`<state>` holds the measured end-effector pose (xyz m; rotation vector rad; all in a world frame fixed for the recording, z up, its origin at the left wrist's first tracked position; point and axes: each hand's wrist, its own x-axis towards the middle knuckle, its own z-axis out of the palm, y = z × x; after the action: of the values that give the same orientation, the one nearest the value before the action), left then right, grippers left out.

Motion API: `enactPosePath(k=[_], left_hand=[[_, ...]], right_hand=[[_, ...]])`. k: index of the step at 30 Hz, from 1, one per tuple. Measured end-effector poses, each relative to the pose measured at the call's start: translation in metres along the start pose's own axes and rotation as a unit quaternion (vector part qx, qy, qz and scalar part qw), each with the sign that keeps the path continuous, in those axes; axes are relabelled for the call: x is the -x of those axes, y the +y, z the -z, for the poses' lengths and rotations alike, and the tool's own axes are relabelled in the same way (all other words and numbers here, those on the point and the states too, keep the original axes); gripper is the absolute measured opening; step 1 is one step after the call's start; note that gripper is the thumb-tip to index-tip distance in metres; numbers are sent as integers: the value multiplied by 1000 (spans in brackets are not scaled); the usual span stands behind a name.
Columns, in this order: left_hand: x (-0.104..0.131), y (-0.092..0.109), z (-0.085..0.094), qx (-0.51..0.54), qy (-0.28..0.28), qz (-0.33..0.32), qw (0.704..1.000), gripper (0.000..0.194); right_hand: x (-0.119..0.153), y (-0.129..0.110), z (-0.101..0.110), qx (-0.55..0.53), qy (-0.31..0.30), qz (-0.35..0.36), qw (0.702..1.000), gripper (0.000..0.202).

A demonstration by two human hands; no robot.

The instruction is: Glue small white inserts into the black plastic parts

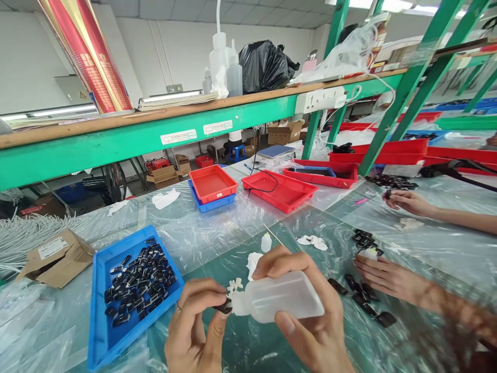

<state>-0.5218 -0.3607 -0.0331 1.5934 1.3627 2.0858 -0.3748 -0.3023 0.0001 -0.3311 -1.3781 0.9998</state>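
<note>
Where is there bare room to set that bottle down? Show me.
Film-covered table between the blue tray of black pieces and the red-on-blue tray stack. Another patch lies between the red tray beside that stack and the crumpled tissue. Crowded: right of the right hand, with loose black pieces and a co-worker's hand.

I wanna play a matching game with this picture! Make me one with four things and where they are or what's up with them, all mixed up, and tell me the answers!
Things:
1. Nearest bottle
2. Black piece at its tip
3. Big blue tray
4. Black bag

Clues:
A. On the green shelf
B. Pinched by the left hand
C. In the right hand
D. Has many loose parts in it

Pairs: 1-C, 2-B, 3-D, 4-A
</note>
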Motion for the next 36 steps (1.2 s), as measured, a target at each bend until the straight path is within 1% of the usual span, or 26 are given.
enactPosePath(k=[2, 4, 6, 8, 10, 12, 18, 21, 23, 26, 28, 29, 31, 33, 34, 36], left_hand=[[0, 1, 2, 24, -33, -23, 999, 17], [-1, 1, 4, 31, -71, -25, 997, 18], [-3, 2, 5, 20, -80, -20, 996, 18], [-3, 4, 3, -7, -73, -18, 997, 23], [-3, 5, 0, -29, -34, -14, 999, 29], [-2, 7, -2, -36, -17, -7, 999, 31], [-3, 6, 2, -33, -37, -2, 999, 30], [-5, 5, 6, -13, -57, 4, 998, 24], [-7, 4, 7, 13, -59, 13, 998, 21], [-8, 6, 8, 39, -71, 25, 996, 22], [-7, 10, 8, 43, -65, 35, 996, 24], [-7, 13, 9, 44, -64, 37, 996, 25], [-5, 19, 9, 39, -59, 37, 997, 23], [-5, 24, 11, 26, -54, 44, 997, 22], [-4, 26, 12, 25, -51, 44, 997, 23], [-4, 29, 16, 28, -49, 41, 998, 27]], right_hand=[[1, -1, 0, 12, -2, 7, 1000, 20], [2, -1, -1, 26, 4, 17, 1000, 19], [4, -2, -2, 47, 18, 32, 998, 19], [6, -3, -2, 75, 33, 51, 995, 18], [7, -5, -4, 97, 39, 61, 993, 16], [7, -5, -5, 107, 41, 66, 991, 16], [12, -7, -8, 101, 46, 69, 992, 18], [13, -4, -3, 58, 50, 25, 997, 23], [9, 1, 5, -11, 36, -25, 999, 27], [-4, 8, 19, -147, 1, -96, 985, 31], [-12, 13, 27, -203, -12, -121, 972, 36], [-14, 16, 30, -213, -17, -129, 968, 40], [-13, 26, 36, -193, -20, -155, 969, 46], [2, 45, 39, -120, -12, -190, 974, 46], [14, 57, 40, -72, -5, -207, 976, 44], [48, 84, 38, -4, 0, -233, 972, 42]])
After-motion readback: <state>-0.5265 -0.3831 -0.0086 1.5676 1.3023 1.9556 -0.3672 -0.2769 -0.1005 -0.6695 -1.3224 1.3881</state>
